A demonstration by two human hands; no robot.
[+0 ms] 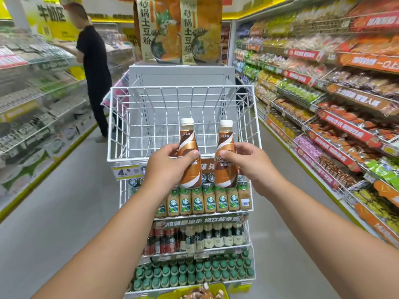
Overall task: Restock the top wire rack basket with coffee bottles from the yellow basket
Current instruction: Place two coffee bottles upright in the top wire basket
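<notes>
My left hand (166, 164) grips one brown coffee bottle (188, 139) with a cream cap, held upright. My right hand (248, 161) grips a second brown coffee bottle (225, 141), also upright. Both bottles hover at the front rim of the top white wire rack basket (121, 126), which holds nothing that I can see. The yellow basket (218, 288) shows only as a rim at the bottom edge, with several brown bottles in it.
Lower rack tiers hold Starbucks bottles (203, 201) and green-capped bottles (194, 275). A price tag reading 4.5 (126, 171) hangs on the top basket's front. Two snack bags (179, 29) stand above the rack. A person in black (95, 70) stands in the left aisle. Stocked shelves line both sides.
</notes>
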